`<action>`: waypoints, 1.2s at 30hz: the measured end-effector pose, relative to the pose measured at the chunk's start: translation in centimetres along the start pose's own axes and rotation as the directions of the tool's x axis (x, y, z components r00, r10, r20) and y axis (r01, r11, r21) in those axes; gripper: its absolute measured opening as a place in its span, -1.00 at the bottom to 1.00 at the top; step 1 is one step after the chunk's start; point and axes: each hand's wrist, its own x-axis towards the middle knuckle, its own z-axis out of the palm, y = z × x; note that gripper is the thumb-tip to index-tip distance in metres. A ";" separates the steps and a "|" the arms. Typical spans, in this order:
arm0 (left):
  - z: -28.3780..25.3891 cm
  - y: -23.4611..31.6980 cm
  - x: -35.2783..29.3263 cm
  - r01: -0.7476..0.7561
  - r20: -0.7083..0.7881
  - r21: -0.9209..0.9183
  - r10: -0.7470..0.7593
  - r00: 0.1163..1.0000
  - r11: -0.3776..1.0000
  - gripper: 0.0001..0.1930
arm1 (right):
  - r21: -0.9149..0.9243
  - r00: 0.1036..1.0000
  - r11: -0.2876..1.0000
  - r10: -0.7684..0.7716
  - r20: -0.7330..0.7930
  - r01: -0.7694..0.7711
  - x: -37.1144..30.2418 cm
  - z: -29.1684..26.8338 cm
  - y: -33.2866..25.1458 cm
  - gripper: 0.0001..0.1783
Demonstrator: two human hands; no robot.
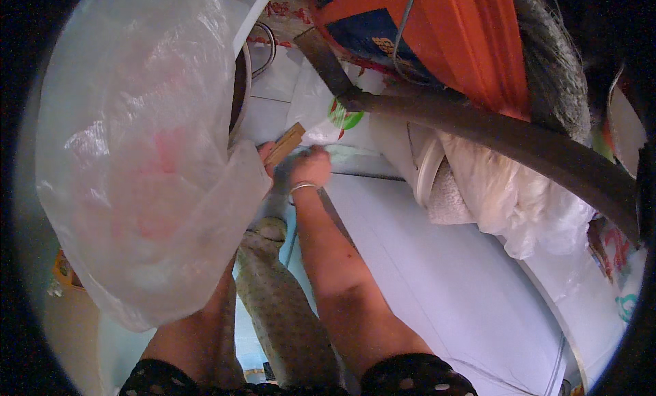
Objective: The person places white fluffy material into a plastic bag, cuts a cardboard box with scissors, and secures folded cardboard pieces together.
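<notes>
Right hand (311, 166), with a thin bangle at the wrist, reaches forward and pinches the lower edge of a white plastic bag (321, 109) printed with a green and red mark. My left hand (265, 153) is mostly hidden behind a large clear plastic bag (143, 150); its fingers grip a small flat wooden stick (287, 142). Both bags sit above a pale blue surface (444, 280). An orange sack (465, 34) hangs beyond, over a dark curved bar (519, 143).
</notes>
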 end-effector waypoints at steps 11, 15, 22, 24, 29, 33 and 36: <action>-1.0 -0.5 0.1 0.025 0.020 -0.010 -0.025 1.000 1.000 -0.62 | -0.477 0.929 0.878 0.209 0.304 -0.042 9.1 -8.0 2.9 -0.65; -1.5 0.1 0.5 0.015 0.041 -0.023 -0.015 0.999 1.000 -0.61 | -0.597 0.899 0.796 0.190 0.396 0.095 12.3 -7.8 7.3 -0.65; -1.6 0.0 0.3 0.036 0.080 -0.023 -0.034 0.996 0.999 -0.61 | -0.609 0.938 0.785 0.118 0.327 0.114 9.9 -4.2 5.5 -0.66; -1.3 -0.3 0.0 0.043 0.103 -0.026 -0.040 0.994 0.999 -0.61 | -0.181 0.922 0.920 0.371 0.111 -0.348 6.5 -3.5 2.3 -0.72; -1.4 -0.3 -0.1 0.053 0.140 -0.031 -0.049 0.989 0.998 -0.60 | -0.210 0.978 0.958 0.172 -0.118 -0.194 0.7 1.4 -1.1 -0.79; -2.8 0.0 -0.3 0.074 0.186 -0.023 -0.068 0.980 0.997 -0.60 | 0.258 0.980 0.953 0.122 0.157 -0.160 -3.9 2.8 -1.9 -0.80; -5.6 2.5 -1.9 0.065 0.278 -0.035 -0.052 0.959 0.997 -0.60 | 0.636 0.888 0.668 0.082 0.452 -0.385 -5.6 2.9 2.9 -0.70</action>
